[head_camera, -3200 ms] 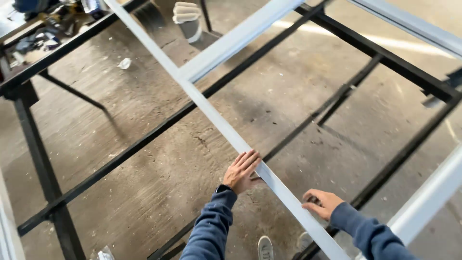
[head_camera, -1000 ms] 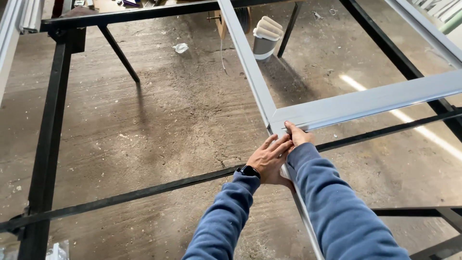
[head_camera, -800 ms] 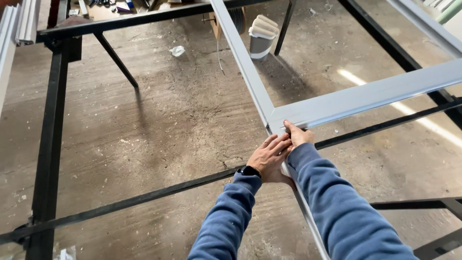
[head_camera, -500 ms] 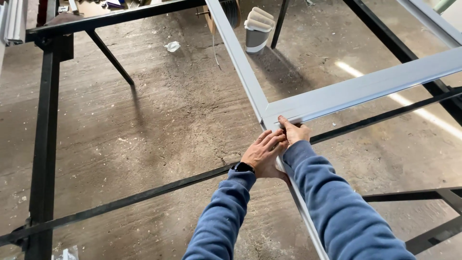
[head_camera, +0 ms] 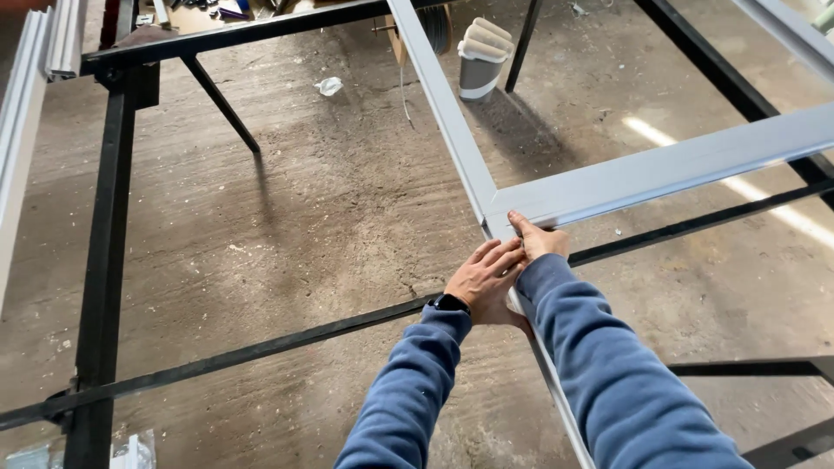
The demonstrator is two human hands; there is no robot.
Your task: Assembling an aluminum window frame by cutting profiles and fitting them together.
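Both hands, the left hand (head_camera: pixel 485 276) and right hand (head_camera: pixel 540 239), have moved from mid-rail up to the grey frame's joint (head_camera: pixel 497 213) at centre frame.

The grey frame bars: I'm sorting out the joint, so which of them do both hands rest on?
The long grey bar running away from the person. The left hand and right hand press on it just below where the grey crossbar branches rightward, untouched.

One view only, from a head-worn camera; it looks steeply down and forward along both sleeved forearms; the left hand (head_camera: pixel 486 276) and right hand (head_camera: pixel 540 240) sit close, slightly right of centre; the black steel stand (head_camera: pixel 109 226) extends to the far-left corner; the concrete floor (head_camera: pixel 330 200) lies well below.
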